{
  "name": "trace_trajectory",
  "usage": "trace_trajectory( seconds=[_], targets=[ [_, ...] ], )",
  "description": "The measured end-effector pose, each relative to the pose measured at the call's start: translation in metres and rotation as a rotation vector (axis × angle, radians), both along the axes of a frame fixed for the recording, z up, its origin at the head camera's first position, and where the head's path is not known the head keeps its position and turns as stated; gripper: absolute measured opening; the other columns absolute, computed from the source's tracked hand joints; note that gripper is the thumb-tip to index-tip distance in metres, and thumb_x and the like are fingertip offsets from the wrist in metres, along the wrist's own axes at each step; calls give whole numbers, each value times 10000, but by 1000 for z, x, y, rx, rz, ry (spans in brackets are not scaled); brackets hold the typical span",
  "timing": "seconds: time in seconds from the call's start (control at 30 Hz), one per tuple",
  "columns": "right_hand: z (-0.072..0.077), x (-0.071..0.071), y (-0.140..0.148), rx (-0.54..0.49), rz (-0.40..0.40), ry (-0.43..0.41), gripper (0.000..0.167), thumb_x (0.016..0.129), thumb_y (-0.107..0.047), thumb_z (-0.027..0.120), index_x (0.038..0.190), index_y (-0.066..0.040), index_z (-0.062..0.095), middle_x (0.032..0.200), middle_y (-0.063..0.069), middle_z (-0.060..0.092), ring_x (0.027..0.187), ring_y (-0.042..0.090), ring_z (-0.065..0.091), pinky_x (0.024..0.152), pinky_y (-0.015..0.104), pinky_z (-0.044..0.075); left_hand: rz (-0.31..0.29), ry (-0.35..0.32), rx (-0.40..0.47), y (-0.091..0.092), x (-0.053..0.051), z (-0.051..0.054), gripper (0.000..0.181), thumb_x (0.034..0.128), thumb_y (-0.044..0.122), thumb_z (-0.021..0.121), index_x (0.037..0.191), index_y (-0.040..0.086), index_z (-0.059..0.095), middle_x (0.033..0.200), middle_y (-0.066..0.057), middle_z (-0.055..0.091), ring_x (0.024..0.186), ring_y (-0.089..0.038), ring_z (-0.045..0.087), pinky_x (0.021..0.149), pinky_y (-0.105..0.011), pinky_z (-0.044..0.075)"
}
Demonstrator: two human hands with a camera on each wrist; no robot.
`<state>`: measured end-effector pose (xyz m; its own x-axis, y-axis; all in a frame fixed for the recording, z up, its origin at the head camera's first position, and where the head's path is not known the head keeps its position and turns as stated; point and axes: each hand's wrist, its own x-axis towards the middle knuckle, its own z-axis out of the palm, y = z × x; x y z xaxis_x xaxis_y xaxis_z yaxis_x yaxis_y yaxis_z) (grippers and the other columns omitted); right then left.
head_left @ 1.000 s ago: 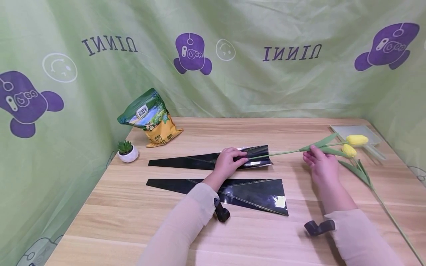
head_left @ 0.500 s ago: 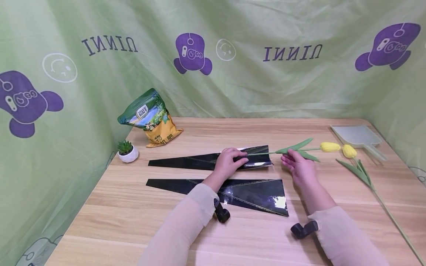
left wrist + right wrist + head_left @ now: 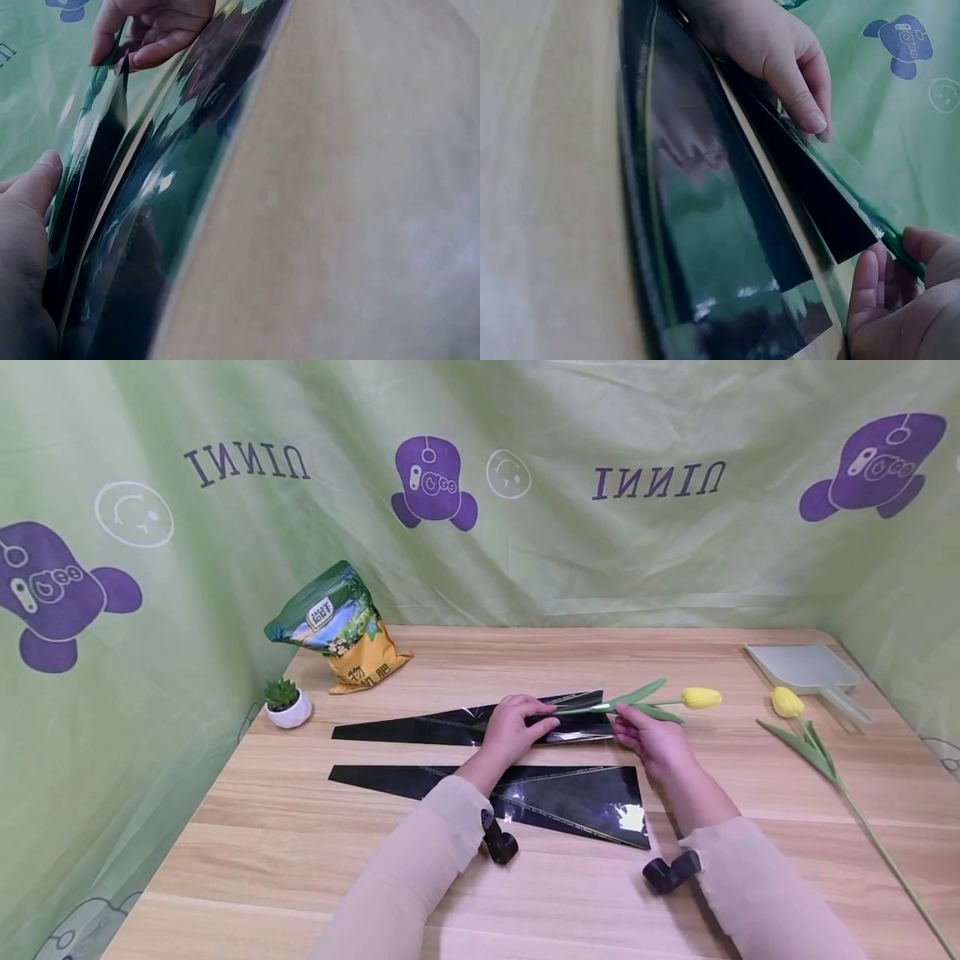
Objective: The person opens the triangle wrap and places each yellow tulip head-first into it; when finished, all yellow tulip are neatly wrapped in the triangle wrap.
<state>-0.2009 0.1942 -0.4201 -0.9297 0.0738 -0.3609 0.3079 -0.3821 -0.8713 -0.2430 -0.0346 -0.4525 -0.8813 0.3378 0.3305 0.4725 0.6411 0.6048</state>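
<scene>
Yellow tulip (image 3: pixel 701 697), head view first: we are seeing it lying to the right of centre, bloom pointing right, its stem running left into the mouth of the far black wrapper (image 3: pixel 442 725). The right hand (image 3: pixel 654 743) is pinching it among the leaves, right at that mouth; we are reading its grip as closed on the stem and leaf. The left hand (image 3: pixel 516 727) is bending over the wrapper's middle, its grip closing thumb and fingers on the wrapper. Nearer the person, we are noting a near black wrapper (image 3: pixel 573 793) lying flat on the wooden surface (image 3: pixel 247 860), the left forearm crossing it. A second tulip (image 3: pixel 787 702) is lying at the right, near a pale dustpan (image 3: pixel 802 665). At far left, a potted succulent (image 3: pixel 288 706) is standing close to a green-and-yellow bag (image 3: pixel 341 631).

Left wrist view: we are finding the left thumb lying against the far wrapper's clear film, the right hand appearing at the top with green between its fingers. The near wrapper is reflecting light.

Right wrist view: we are seeing the green stem running along the far wrapper, from the left fingers to the right hand's pinch. A green curtain (image 3: pixel 517 568) is hanging behind.
</scene>
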Motion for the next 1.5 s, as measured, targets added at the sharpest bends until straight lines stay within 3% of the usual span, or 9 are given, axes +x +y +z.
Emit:
trace_trajectory(
  seconds=[0.17,0.4,0.53,0.73,0.97,1.23,1.4,1.5],
  targets=[
    [0,-2,-2,57,41,1,200,939,-92,644,769,-187,692,688,-55,686,598,33,627,596,153,553,-6,1,8,0,1,1,275,880,319,728,1110,173,760,1087,-10,721,1095,-193,610,1010,-335,446],
    [-1,1,0,91,40,62,126,973,-155,603,858,-193,638,733,-74,698,660,32,648,671,170,570,5,-10,0,1,1,0,268,889,323,719,1113,182,758,1083,9,722,1092,-182,609,1007,-326,447],
    [0,3,5,39,-17,69,66,1004,-218,550,989,-154,542,762,-82,683,700,36,659,711,170,568,5,-17,-1,1,0,-1,270,890,327,718,1117,185,757,1086,10,721,1094,-181,608,1009,-325,446],
    [5,4,14,-96,-153,46,194,1025,-281,501,1138,-126,476,823,-58,655,741,66,647,728,178,563,4,-7,-1,1,-1,-1,268,888,325,720,1111,181,759,1085,7,725,1092,-182,612,1006,-326,449],
    [7,3,21,-165,-245,-21,141,1015,-226,531,1078,-109,579,796,-20,693,692,95,677,688,202,580,-2,-1,-2,1,0,-1,273,889,328,718,1115,179,757,1088,2,722,1089,-188,611,1000,-334,454],
    [11,0,15,-98,-146,-46,153,1005,-220,548,1093,-97,570,762,-22,692,675,88,663,696,193,577,-19,4,-4,3,0,3,278,887,330,719,1118,179,754,1097,2,724,1100,-191,611,1003,-336,452],
    [8,-1,6,-100,-79,-32,102,990,-194,578,956,-126,646,754,-22,705,674,84,674,681,184,575,-29,13,13,4,0,5,277,889,323,719,1118,173,755,1095,-6,725,1105,-196,611,1009,-332,449],
    [6,-2,2,-86,-56,-26,175,981,-173,593,839,-171,695,733,-36,711,652,76,676,658,172,570,-27,10,18,4,0,5,277,889,322,719,1120,172,755,1101,-10,723,1109,-196,608,1012,-330,447]
  ],
)
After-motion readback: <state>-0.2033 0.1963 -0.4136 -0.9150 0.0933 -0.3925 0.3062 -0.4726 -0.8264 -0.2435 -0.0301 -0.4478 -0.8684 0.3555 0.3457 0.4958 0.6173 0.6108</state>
